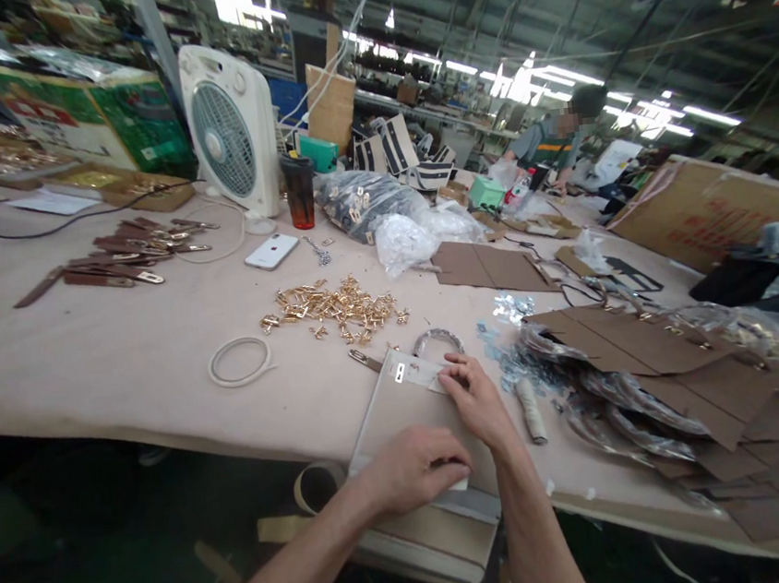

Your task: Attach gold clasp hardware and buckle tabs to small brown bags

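A flat grey-beige panel (pixel 389 421) lies in front of me, partly over the table's front edge. A small gold metal fitting (pixel 399 373) shows near its top left corner. My left hand (pixel 418 463) is closed above the panel's lower part, fingers curled; anything inside them is hidden. At the panel's top right, my right hand (pixel 474 396) has its fingers drawn together by a pale strip (pixel 430 378); what they grip cannot be made out. A plastic-wrapped loop (pixel 438 335) lies behind the panel, near a brown strap with a metal end (pixel 365 360).
A pile of gold metal fittings (pixel 346 310) and a white roll of tape (pixel 240 361) lie left. Stacked brown panels (pixel 647 357) and a wrapped roll (pixel 531 411) are on the right. Behind are a phone (pixel 272 252), a cup (pixel 299 192), a fan (pixel 230 132) and a co-worker (pixel 548 145).
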Available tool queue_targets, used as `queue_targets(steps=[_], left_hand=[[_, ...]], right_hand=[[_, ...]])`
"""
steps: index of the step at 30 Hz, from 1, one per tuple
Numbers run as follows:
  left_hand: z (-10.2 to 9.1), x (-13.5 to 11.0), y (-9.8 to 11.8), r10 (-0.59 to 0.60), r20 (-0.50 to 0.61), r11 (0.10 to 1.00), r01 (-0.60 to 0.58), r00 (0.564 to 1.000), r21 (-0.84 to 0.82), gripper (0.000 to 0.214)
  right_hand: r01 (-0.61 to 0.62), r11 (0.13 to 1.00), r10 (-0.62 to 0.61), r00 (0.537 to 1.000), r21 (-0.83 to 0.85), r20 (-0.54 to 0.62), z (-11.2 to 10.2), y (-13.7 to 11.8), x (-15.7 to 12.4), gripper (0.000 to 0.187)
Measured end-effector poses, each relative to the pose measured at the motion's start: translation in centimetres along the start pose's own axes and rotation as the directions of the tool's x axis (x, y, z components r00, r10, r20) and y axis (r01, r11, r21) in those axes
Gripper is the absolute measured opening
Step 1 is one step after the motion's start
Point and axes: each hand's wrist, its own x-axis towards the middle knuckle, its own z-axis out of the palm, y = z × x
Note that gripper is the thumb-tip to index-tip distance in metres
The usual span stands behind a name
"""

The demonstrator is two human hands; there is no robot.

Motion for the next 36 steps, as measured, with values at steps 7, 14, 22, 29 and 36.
queue_targets(steps=[7, 14, 22, 29, 36], left_hand=[[0.0, 0.0, -0.3, 0.016, -0.048, 0.994, -0.021, 0.999, -0.104, 0.018], [-0.2, 0.2, -0.1, 0.004, -0.108, 0.975, -0.028, 0.994, -0.221, 0.019], [-0.5, 0.3, 0.4, -0.16, -0.124, 0.954, 0.121, 0.979, -0.276, 0.026], [0.2, 0.3, -0.7, -0.268, -0.122, 0.916, 0.214, 0.956, -0.338, 0.045], [-0.2, 1.1, -0.2, -0.257, -0.112, 0.947, 0.227, 0.96, -0.228, 0.069]], right_hand=[[0.069, 0.991, -0.076, 0.996, -0.115, -0.055, 0.9, 0.6, -0.4, 0.016], [0.038, 0.985, -0.042, 0.999, -0.17, -0.021, 0.4, 0.8, 0.0, 0.046], [-0.04, 0.999, 0.04, 0.999, -0.007, 0.0, -0.6, 0.7, 1.4, 0.024], [0.02, 0.993, -0.048, 0.972, -0.119, -0.229, 1.2, 1.9, 0.6, 0.021], [0.059, 0.986, -0.002, 0.94, 0.157, -0.341, -0.6, 0.9, -0.6, 0.026]])
